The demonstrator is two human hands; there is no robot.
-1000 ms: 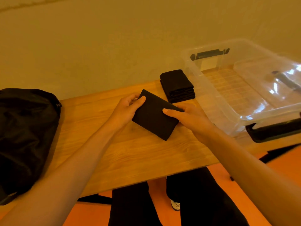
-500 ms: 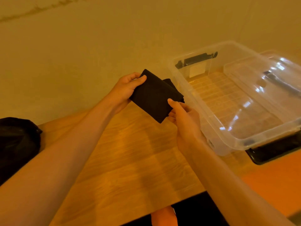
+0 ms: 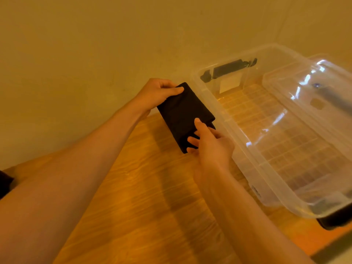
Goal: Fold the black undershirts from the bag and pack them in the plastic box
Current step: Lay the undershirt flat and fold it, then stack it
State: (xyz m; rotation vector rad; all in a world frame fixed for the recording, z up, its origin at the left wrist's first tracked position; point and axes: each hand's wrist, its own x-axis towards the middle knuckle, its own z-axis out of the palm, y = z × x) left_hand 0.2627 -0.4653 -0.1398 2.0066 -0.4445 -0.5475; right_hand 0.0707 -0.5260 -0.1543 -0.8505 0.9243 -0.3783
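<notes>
Since half a second ago, my hands have turned the folded black undershirt (image 3: 182, 113) more lengthwise and brought it close beside the near wall of the plastic box (image 3: 238, 149); I cannot tell whether they touch. My left hand (image 3: 158, 92) grips its far end, thumb on top. My right hand (image 3: 211, 149) pinches the near end, thumb above and fingers below. A dark edge of another folded piece (image 3: 211, 126) peeks out just under it. Both sit above the wooden table (image 3: 133, 206). The box holds no shirts, and its black latch (image 3: 228, 68) is at the far end. Only a sliver of the bag (image 3: 3, 183) shows at the left edge.
</notes>
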